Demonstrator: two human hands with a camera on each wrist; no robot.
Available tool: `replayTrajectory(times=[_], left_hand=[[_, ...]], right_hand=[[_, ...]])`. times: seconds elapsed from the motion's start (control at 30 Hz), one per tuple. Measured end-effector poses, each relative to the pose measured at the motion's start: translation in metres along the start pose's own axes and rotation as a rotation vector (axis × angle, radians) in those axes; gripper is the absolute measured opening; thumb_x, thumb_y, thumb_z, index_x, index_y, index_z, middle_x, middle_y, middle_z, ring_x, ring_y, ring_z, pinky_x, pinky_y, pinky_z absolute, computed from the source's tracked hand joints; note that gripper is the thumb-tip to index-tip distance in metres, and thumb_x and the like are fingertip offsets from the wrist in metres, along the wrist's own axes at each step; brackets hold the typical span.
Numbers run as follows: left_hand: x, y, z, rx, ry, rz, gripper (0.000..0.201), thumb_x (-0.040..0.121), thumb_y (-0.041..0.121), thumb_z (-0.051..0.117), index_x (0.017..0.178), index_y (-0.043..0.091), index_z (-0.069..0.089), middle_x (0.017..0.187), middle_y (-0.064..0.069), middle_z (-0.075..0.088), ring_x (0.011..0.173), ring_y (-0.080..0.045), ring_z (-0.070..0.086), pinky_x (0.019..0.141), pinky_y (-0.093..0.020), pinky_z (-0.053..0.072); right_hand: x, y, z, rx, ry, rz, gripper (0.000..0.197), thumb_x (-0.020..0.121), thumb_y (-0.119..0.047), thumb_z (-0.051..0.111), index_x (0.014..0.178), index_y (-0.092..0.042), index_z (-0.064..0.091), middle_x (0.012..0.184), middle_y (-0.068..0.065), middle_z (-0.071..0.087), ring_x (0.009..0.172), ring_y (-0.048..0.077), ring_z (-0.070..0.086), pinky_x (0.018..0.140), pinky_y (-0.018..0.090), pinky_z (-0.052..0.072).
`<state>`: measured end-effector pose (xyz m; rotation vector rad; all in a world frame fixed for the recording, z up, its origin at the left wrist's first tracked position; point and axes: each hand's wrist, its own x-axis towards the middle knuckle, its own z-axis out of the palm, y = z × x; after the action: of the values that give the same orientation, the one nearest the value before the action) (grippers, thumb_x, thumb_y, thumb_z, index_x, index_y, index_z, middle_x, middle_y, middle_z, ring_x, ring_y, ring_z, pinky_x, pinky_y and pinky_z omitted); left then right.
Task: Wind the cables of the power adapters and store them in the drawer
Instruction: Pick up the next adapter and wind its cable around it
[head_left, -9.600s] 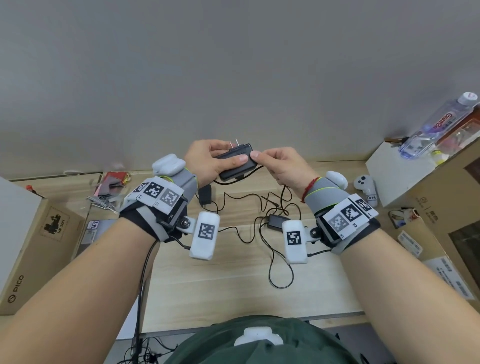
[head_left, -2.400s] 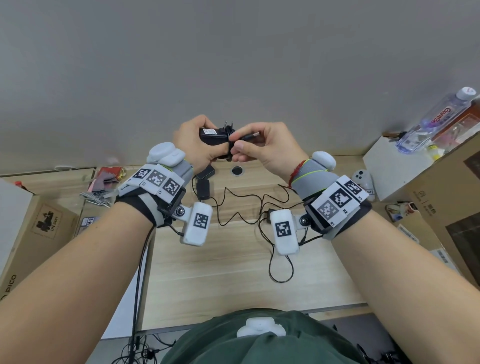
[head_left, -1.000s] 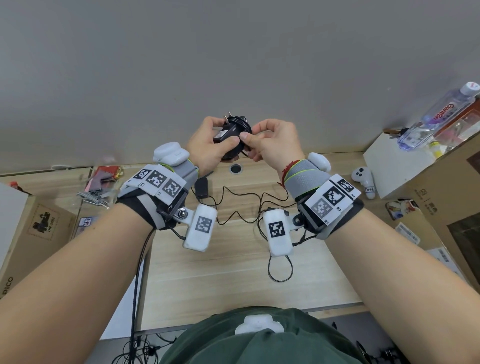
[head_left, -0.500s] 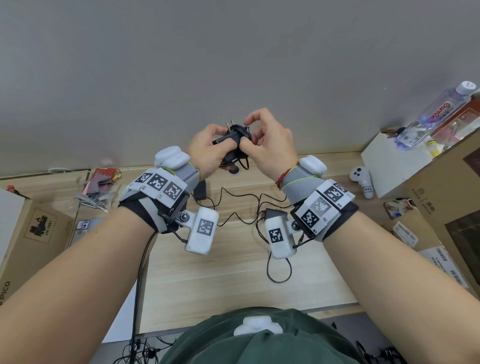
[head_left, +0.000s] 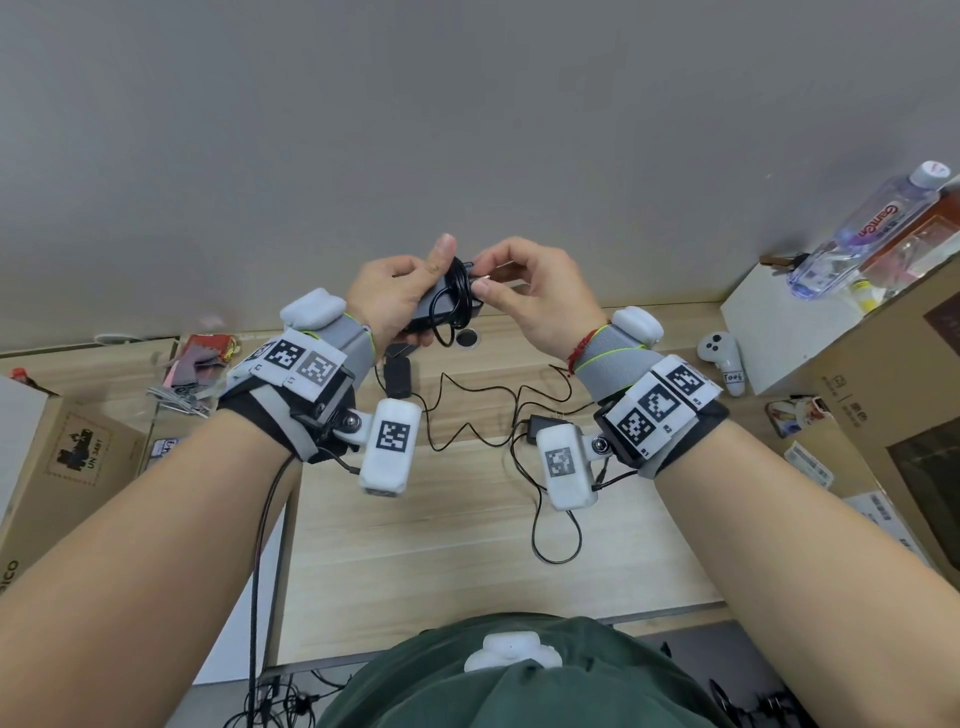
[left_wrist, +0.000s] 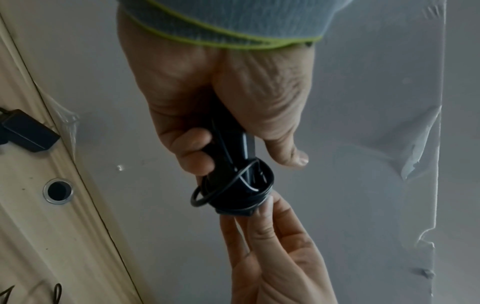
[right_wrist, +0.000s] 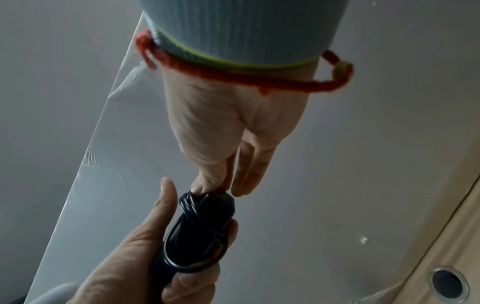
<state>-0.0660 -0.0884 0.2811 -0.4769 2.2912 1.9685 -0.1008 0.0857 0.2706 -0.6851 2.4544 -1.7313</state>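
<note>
Wooden desk (head_left: 415, 545), 2 adapters (head_left: 397, 376), cables (head_left: 467, 405)

Grey wall (head_left: 467, 104), pale wooden desk (head_left: 441, 545) – cardboard boxes (head_left: 893, 374) alongside

Adapter (head_left: 441, 306) between hands — above desk (head_left: 467, 545).

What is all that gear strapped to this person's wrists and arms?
Both forearms are bare. Each wrist wears a grey knitted band with a lime edge, a black strap carrying white plates printed with black square codes, and a white rounded pod with its own code. A red cord bracelet circles the right wrist. Thin black cables run from the pods.
</note>
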Motion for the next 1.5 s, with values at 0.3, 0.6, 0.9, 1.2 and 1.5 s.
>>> replayTrajectory(times=[0.3,0.6,0.9,1.2,1.5], left_hand=[[-0.007,0.001,0.001,0.041,-0.100,0.036,0.071,0.048,0.067,0.082,0.087,0.012,0.059,0.062,-0.004,0.066,0.036,-0.019,0.051,0.036,-0.019,0.035],[-0.010,0.000,0.002,0.105,-0.113,0.015,0.061,0.042,0.056,0.087,0.084,0.019,0.062,0.066,0.000,0.068,0.055,-0.024,0.054,0.054,-0.030,0.045],[-0.019,0.004,0.001,0.246,-0.211,0.060,0.052,0.049,0.044,0.088,0.090,0.018,0.068,0.061,0.003,0.067,0.043,-0.015,0.054,0.044,-0.023,0.045],[-0.022,0.005,0.000,0.373,-0.244,0.081,0.038,0.065,0.034,0.089,0.092,0.015,0.071,0.061,0.004,0.067,0.043,-0.015,0.052,0.046,-0.022,0.046],[-0.019,-0.015,0.003,0.464,-0.244,0.084,0.031,0.062,0.034,0.087,0.082,0.027,0.064,0.062,0.006,0.065,0.046,-0.017,0.062,0.048,-0.032,0.051]], right_hand=[[0.001,0.004,0.002,0.213,0.098,0.123,0.018,0.099,-0.007,0.051,0.090,-0.022,0.049,0.081,0.006,0.070,0.085,0.029,0.071,0.081,0.046,0.060],[0.001,0.002,0.000,0.324,0.007,0.154,0.012,0.094,-0.003,0.061,0.093,-0.014,0.056,0.076,0.006,0.063,0.066,0.008,0.064,0.069,0.026,0.058],[0.002,0.006,0.002,0.180,0.064,0.167,0.015,0.093,-0.009,0.063,0.084,-0.017,0.054,0.072,0.007,0.069,0.064,0.021,0.069,0.066,0.044,0.061],[-0.003,0.009,0.010,0.132,0.143,0.244,0.017,0.094,-0.017,0.064,0.082,-0.018,0.053,0.067,0.003,0.067,0.050,0.014,0.062,0.055,0.037,0.056],[-0.014,0.014,0.016,0.219,0.039,0.407,0.013,0.092,-0.013,0.066,0.096,-0.011,0.054,0.066,0.012,0.054,0.064,0.027,0.053,0.063,0.039,0.055]])
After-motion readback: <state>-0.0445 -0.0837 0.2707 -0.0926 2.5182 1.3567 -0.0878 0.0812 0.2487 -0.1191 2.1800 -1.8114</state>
